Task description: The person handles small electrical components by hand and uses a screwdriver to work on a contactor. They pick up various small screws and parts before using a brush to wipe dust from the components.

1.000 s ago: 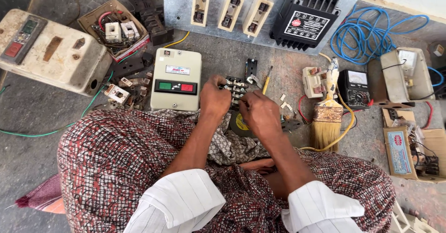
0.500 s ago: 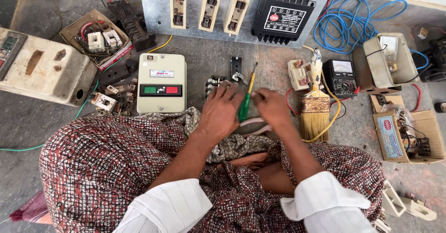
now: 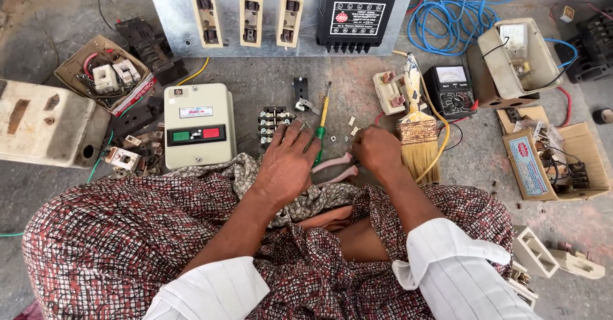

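Now screwdriver [image 3: 322,119] down, out of hands

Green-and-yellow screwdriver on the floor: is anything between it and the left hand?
Nothing visible stands between them. The left hand lies flat on the floor with its fingers right beside the screwdriver, whose handle end runs down past the fingertips. The pink-handled pliers lie nearer the right hand, off that path.

Yellow-green screwdriver [image 3: 322,119], pink-handled pliers [image 3: 336,167], blue cable [image 3: 447,20], cream starter box [image 3: 197,125] (green and red buttons), red-patterned cloth [image 3: 128,230].
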